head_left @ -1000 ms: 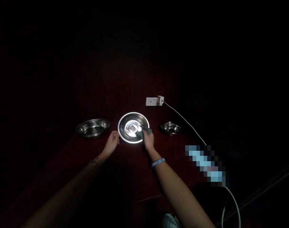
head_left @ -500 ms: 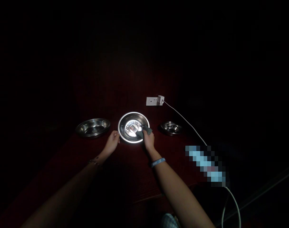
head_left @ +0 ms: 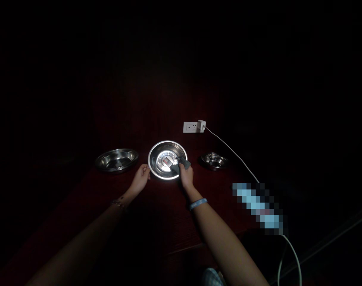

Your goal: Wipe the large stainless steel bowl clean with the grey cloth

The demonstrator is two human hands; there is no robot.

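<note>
A round stainless steel bowl with a bright rim is tilted toward me in the middle of the view, a small label at its centre. My left hand grips the bowl's left rim, with its fingers curled. On the lower right of the bowl, my right hand is closed on a grey cloth. Part of the cloth lies against the inside of the bowl, where its dark reflection shows.
A wide steel bowl stands on the dark red table at left, a smaller one at right. Behind is a wall socket with a white charger. Its cable runs to a pixelated blue patch.
</note>
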